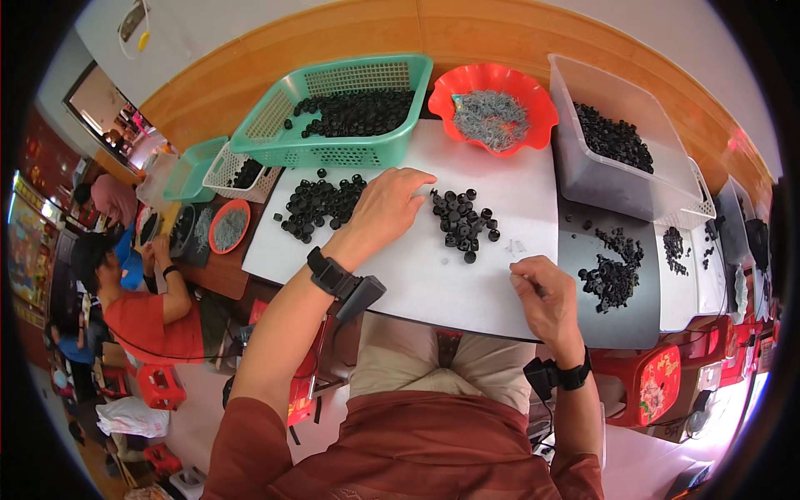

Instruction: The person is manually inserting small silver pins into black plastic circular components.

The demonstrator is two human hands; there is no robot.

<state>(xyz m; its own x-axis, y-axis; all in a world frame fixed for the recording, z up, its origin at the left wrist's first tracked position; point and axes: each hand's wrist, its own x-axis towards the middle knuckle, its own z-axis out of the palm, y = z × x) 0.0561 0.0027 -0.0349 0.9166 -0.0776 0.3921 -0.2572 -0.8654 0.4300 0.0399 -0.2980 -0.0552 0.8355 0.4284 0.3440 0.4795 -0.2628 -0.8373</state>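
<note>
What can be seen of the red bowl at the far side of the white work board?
The red bowl is a shallow, glossy dish, plastic by its look, with a wavy scalloped rim. It stands upright at the far edge of the white board, between the green basket and the clear bin. A loose heap of thin grey wire-like pieces lies inside. Neither hand touches it.

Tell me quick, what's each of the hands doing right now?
Left hand: open, fingers resting flat on the white board between two piles of black caps.
Right hand: fingers curled shut; contents can't be told.
</note>
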